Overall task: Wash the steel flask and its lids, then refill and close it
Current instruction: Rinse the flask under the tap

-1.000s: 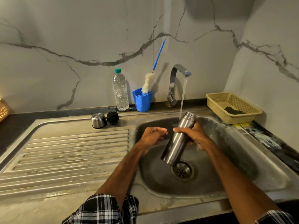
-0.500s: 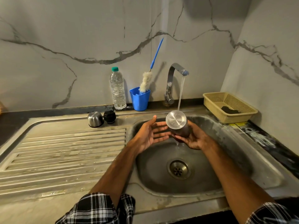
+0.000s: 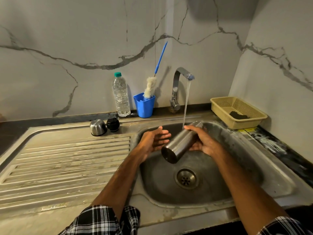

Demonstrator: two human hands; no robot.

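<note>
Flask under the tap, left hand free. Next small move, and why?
Probably bring the left hand onto the flask wall and rub it. The right hand grips the tilted flask near its neck, the stream lands there, and the left hand is open right beside it. The steel lid and black lid sit on the drainboard, so lids likely come later.

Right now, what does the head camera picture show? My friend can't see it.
The right hand holds a steel flask tilted under the running tap, above the sink; the open left hand is beside it. A steel cap and a black lid sit left of the basin.
</note>
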